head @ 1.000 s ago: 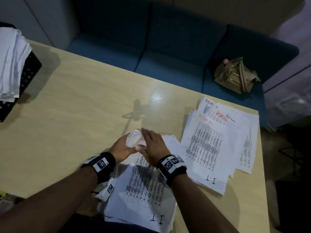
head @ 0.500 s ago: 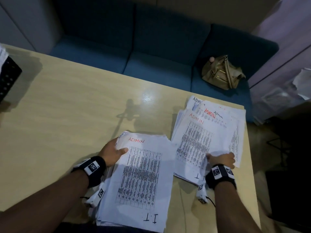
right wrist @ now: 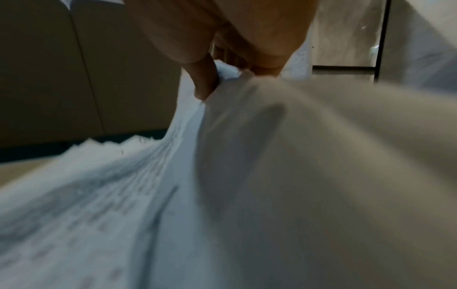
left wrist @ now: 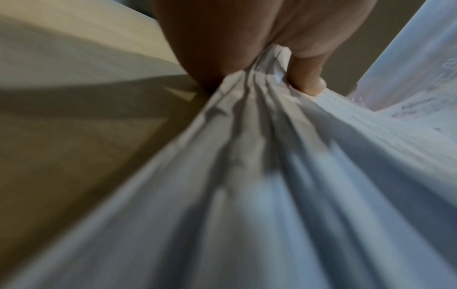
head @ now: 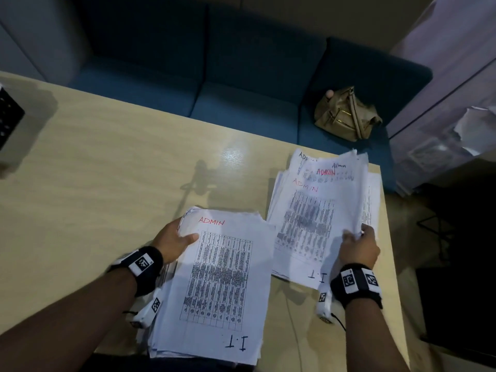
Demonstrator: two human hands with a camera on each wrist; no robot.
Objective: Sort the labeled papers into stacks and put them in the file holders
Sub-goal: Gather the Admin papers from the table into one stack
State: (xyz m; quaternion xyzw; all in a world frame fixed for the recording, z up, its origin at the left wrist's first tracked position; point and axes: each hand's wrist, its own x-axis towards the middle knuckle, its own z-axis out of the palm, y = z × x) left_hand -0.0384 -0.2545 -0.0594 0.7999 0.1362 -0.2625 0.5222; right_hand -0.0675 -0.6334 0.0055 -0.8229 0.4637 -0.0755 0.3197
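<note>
Two stacks of printed sheets lie on the wooden table [head: 94,170]. The near stack [head: 222,285] has a top sheet marked ADMIN in red and I.T in black. My left hand [head: 175,241] grips its upper left edge, thumb on top; the left wrist view shows the stack's sheets [left wrist: 247,176] pinched under the thumb. The right stack [head: 319,208], several sheets marked ADMIN, is lifted along its right edge by my right hand [head: 358,241], which pinches that edge. The right wrist view shows the same pinched sheets [right wrist: 148,195].
A black mesh file holder [head: 9,116] shows partly at the table's far left edge. A blue sofa [head: 241,76] runs behind the table with a tan handbag [head: 346,115] on it. The table's right edge lies just beyond the right stack.
My right hand left the near stack, moved to the right stack and has raised its right edge. The crumpled top sheet now lies flat on the near stack. The view shifted right.
</note>
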